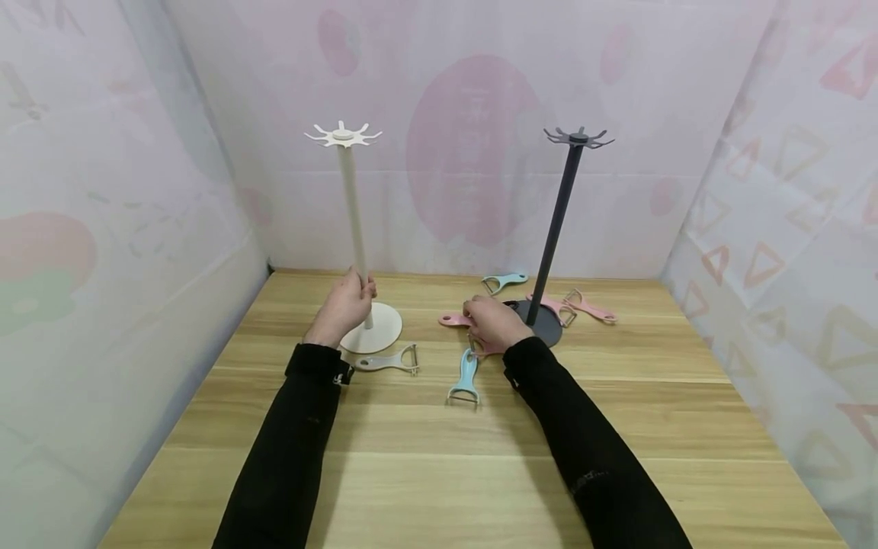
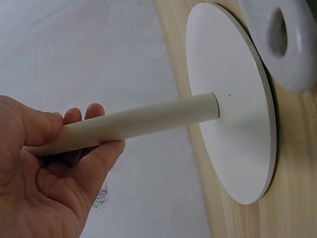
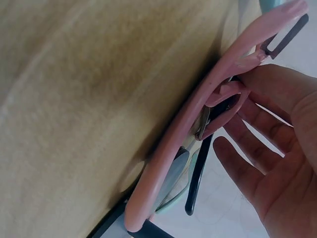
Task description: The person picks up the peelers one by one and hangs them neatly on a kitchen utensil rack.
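Observation:
My left hand grips the pole of the white stand a little above its round base, thumb and fingers on opposite sides. Among several peelers in front of the dark stand is my right hand. Its thumb reaches behind a pink peeler whose long handle crosses the right wrist view. Behind that lie another pink peeler's head and a black handle. The thumb and index tips are hidden there, so I cannot tell which peeler they hold, if any; the other fingers are loosely bent.
A grey peeler lies before the white base, a light blue peeler in front of my right hand. Another blue peeler and a pink peeler lie near the dark base. Both stands have hook crowns. A patterned cloth wall borders the table.

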{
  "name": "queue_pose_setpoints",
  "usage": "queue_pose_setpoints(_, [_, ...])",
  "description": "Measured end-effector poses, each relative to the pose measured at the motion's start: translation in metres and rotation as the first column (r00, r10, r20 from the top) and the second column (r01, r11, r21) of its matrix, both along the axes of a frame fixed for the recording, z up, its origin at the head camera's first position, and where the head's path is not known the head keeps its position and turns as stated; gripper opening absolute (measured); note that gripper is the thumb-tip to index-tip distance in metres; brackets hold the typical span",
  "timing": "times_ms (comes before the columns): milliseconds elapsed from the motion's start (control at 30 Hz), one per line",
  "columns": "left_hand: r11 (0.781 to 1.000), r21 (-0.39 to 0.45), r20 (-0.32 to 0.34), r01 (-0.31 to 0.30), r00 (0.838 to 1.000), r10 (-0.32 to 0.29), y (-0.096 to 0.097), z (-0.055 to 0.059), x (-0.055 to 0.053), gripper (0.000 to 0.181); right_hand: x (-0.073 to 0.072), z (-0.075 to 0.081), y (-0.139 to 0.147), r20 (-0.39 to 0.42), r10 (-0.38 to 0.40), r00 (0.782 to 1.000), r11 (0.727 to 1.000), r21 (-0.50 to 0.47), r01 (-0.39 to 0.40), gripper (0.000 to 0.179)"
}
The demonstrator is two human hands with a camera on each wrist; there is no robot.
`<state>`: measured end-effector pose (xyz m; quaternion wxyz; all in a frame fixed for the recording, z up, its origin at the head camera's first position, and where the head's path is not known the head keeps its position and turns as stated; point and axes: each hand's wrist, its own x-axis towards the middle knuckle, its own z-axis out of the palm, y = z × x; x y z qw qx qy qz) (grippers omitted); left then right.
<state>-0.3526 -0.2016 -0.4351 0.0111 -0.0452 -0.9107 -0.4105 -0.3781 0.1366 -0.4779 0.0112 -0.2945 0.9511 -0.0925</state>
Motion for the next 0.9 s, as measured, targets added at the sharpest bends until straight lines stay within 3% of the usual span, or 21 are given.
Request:
queue_pose_setpoints(167, [1.0,-0.015,0.006,0.026,1.0,-0.026,-0.002,0.001,0.002,0.03,-0.001,0.001,0.001,-0.014,0.004,1.0,1.0,-0.008,-0.004,0.02])
queue_pose_setpoints(200, [0.999,-0.014,0.011,0.03,0.999,-0.03,-0.002,0.001,0.002,0.03,0.007,0.012,-0.003,-0.004,-0.017,1.0,1.0,0.012,0.017,0.022])
queue_pose_setpoints(567, [0.998,0.001,-0.012,0.06,0.998,-0.059,-0.002,0.003,0.002,0.028,0.009,0.027,-0.005,0.002,-0.05,0.999,0.997,-0.067,0.05,0.02])
queue_pose_setpoints(900, [0.998,0.002,-0.019,0.062,0.998,-0.062,-0.003,0.001,0.001,0.028,0.009,0.049,-0.021,-0.103,-0.032,0.994,0.986,-0.167,0.015,0.019])
